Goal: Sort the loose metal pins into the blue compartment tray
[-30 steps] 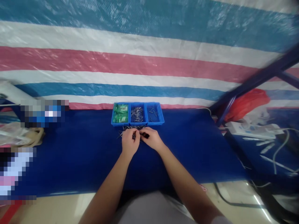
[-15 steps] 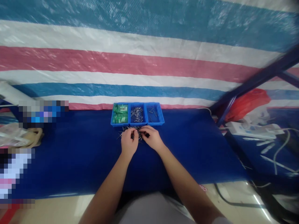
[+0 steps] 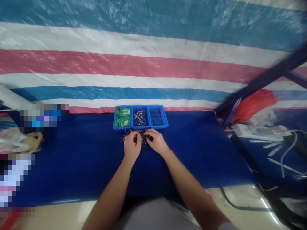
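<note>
A loose pile of thin metal pins, perhaps nails or rivets (image 3: 143, 140), lies on the blue table just in front of three joined blue bins. My left hand (image 3: 131, 147) is over the pile's left side, thumb and fingers curled together. From the right, my right hand (image 3: 156, 141) reaches into the same pile with its fingers bent inward and pinched. Whatever the fingertips hold is too small and too hidden to make out. The middle bin (image 3: 140, 128) contains many similar metal pieces. Several more lie in the right bin (image 3: 161, 122). Green packets (image 3: 123, 116) fill the left bin (image 3: 122, 129).
The blue tabletop (image 3: 79, 159) meets a striped plastic sheet (image 3: 144, 67) behind the bins. To the right are a dark metal frame post (image 3: 233, 111), a red bag (image 3: 255, 103), a white power strip (image 3: 256, 132) and cables. A tan basket (image 3: 35, 142) stands at the left.
Both hands stay over the pile in nearly the same pose. The view has shifted very slightly; nothing else visibly differs.
</note>
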`<state>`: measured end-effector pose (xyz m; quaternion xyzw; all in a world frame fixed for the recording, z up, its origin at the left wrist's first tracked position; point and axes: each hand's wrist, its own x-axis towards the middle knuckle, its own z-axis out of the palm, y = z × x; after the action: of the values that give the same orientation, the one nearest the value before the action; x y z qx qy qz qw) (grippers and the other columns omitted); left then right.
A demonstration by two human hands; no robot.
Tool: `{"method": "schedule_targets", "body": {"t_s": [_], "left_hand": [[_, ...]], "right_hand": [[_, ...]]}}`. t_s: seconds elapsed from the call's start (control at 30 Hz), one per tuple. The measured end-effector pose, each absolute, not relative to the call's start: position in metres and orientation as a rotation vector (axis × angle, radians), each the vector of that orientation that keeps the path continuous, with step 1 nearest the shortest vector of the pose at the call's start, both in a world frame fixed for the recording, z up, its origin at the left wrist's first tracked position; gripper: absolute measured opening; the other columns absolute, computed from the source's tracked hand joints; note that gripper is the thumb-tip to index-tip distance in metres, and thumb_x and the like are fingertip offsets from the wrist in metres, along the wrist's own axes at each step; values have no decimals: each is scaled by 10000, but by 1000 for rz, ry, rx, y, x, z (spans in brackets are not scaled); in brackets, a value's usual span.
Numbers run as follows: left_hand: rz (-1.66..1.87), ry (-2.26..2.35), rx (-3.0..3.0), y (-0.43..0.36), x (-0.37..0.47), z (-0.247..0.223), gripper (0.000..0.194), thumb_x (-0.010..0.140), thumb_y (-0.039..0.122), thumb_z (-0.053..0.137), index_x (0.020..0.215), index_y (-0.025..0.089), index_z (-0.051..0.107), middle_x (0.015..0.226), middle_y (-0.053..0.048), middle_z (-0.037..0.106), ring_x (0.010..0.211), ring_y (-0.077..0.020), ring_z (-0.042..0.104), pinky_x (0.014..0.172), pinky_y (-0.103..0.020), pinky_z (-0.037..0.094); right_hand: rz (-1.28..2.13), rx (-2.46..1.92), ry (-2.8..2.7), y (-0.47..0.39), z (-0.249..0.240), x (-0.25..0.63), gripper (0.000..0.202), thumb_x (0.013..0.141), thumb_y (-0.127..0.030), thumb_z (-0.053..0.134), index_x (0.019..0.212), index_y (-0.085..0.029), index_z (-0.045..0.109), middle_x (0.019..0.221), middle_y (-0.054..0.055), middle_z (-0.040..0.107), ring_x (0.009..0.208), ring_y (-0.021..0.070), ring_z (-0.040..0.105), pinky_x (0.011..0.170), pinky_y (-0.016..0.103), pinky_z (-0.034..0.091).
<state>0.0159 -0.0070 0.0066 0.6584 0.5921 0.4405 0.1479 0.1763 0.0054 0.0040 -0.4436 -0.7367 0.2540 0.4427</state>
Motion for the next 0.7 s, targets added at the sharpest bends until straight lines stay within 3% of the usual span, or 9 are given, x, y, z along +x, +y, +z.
{"method": "schedule_targets", "body": {"t_s": [0.23, 0.43, 0.7], "left_hand": [[1278, 1718, 1885, -6, 16, 5, 166, 915, 333, 533, 924, 206, 640, 774, -13, 689, 739, -166, 624, 770, -305, 467], [1278, 1718, 1885, -7, 16, 6, 168, 916, 333, 530, 917, 208, 642, 763, -14, 685, 724, -166, 618, 762, -304, 465], [1278, 1723, 1875, -8, 16, 6, 157, 912, 328, 535, 918, 211, 640, 762, -12, 681, 736, -169, 619, 757, -303, 467]], "right_hand": [[633, -1066, -1843, 4, 6, 175, 303, 810, -39, 527, 969, -209, 722, 982, 67, 696, 860, 176, 676, 768, 306, 580], [665, -1034, -1879, 5, 4, 174, 373, 770, 4, 497, 977, -210, 722, 1023, 71, 691, 954, 188, 680, 873, 335, 573], [587, -1031, -1880, 4, 4, 173, 373, 776, -7, 508, 976, -232, 729, 939, 54, 697, 888, 188, 665, 821, 337, 583]]}}
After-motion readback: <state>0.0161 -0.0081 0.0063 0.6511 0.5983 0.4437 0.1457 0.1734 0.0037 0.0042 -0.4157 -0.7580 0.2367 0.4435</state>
